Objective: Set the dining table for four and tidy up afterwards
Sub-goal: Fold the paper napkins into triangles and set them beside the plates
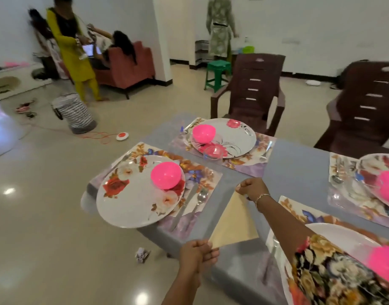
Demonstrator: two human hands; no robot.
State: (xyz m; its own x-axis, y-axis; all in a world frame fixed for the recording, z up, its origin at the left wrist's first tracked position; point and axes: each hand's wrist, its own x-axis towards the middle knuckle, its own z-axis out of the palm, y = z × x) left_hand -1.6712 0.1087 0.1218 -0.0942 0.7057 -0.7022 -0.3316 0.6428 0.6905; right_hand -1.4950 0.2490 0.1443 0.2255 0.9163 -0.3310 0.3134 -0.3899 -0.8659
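A cream napkin (234, 225), folded into a triangle, is stretched between my hands over the grey table (299, 164). My left hand (198, 254) pinches its near corner at the table's edge. My right hand (252, 188) pinches its far tip. To the left lies a floral plate (132, 199) with a pink bowl (166, 175) on a flowered placemat (202, 172), a knife and spoon (201, 197) beside it.
Three more settings with floral plates and pink bowls lie around the table, one far (233, 137), one at right (378, 170), one near (343, 236). Two brown chairs (253, 93) stand beyond. Several people, a basket (76, 113) and crumpled paper (142, 255) are on the floor side.
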